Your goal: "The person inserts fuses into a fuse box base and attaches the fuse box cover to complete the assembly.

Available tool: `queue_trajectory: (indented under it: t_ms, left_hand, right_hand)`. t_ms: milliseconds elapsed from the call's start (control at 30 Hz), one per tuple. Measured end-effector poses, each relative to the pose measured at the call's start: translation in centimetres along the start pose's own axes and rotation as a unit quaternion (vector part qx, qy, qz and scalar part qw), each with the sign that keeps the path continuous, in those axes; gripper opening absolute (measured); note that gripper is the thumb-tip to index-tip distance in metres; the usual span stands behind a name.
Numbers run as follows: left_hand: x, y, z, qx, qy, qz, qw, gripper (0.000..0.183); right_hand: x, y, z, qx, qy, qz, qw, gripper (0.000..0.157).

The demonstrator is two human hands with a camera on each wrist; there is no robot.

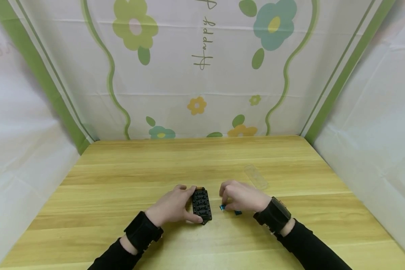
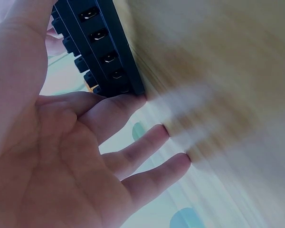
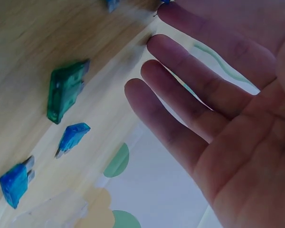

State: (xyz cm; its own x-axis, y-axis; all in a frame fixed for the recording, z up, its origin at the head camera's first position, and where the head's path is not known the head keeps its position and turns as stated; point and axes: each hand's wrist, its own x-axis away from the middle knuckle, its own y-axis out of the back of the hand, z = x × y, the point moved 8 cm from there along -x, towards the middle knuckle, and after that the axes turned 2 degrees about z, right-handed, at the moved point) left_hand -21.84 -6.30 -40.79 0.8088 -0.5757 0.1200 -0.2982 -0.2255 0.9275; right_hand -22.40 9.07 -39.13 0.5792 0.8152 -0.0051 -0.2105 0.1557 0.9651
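Observation:
A black fuse box (image 1: 201,205) with rows of slots lies lengthwise away from me on the table. My left hand (image 1: 174,205) holds it at both ends, thumb at the near end and index finger at the far end. In the left wrist view the other fingers stretch out beyond the box side (image 2: 102,42). To the right, my right hand (image 1: 243,195) bends down over the tabletop, thumb and index fingertip pinching a small blue blade fuse (image 1: 222,207). The right wrist view shows its other fingers extended, with the thumb out of frame.
A green blade fuse (image 3: 65,91) and two blue fuses, one small (image 3: 72,137) and one lower left (image 3: 15,184), lie under the right hand. A clear plastic cover (image 1: 255,177) lies beyond it. Printed cloth (image 1: 175,82) hangs behind the wooden table (image 1: 128,176).

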Motion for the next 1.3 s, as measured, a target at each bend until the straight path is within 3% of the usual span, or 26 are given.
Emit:
queue_trajectory:
  t_ms: [500,1300]
  left_hand:
    - [0.1,-0.05,0.05,0.003,0.004,0.004,1.0,0.105]
    - [-0.1,-0.03,0.06,-0.007,-0.004,-0.007,0.9999,0.105]
  right_hand:
    - [-0.15,-0.17,0.29,0.005,0.024,-0.012,1.0,0.006]
    - [-0.31,-0.13,0.4,-0.003,0.022,-0.021,1.0,0.006]
